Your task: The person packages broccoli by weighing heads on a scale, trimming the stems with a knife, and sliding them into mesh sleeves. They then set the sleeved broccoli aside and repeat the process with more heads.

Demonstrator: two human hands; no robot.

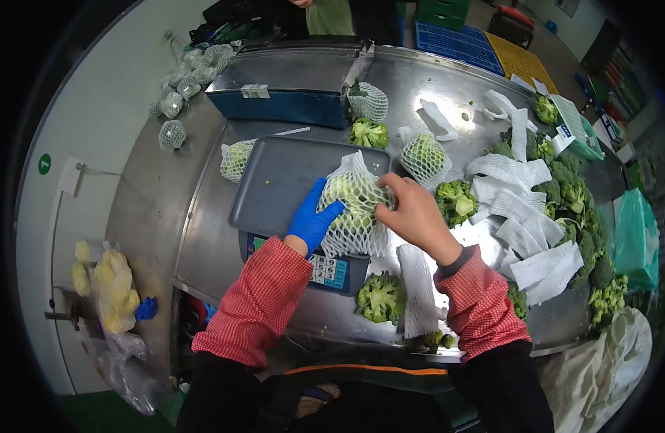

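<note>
My left hand (312, 219), in a blue glove, grips the side of a broccoli head (355, 206) wrapped in a white foam net. My bare right hand (418, 220) pinches the net's right side, thumb and fingers bent against it. Both hands are over a grey weighing scale tray (275, 173), whose keypad (327, 271) shows partly below the net. Another netted broccoli (238, 160) lies at the tray's left edge, and one more netted head (424, 155) sits to its right. Bare broccoli heads (381, 297) lie near my forearms.
White foam nets (545, 270) are strewn over a broccoli pile (574, 195) on the right. A dark blue box (282, 108) stands behind the scale. Netted produce (172, 135) lies at the far left. A green bag (636, 242) hangs at right. Someone stands beyond the table.
</note>
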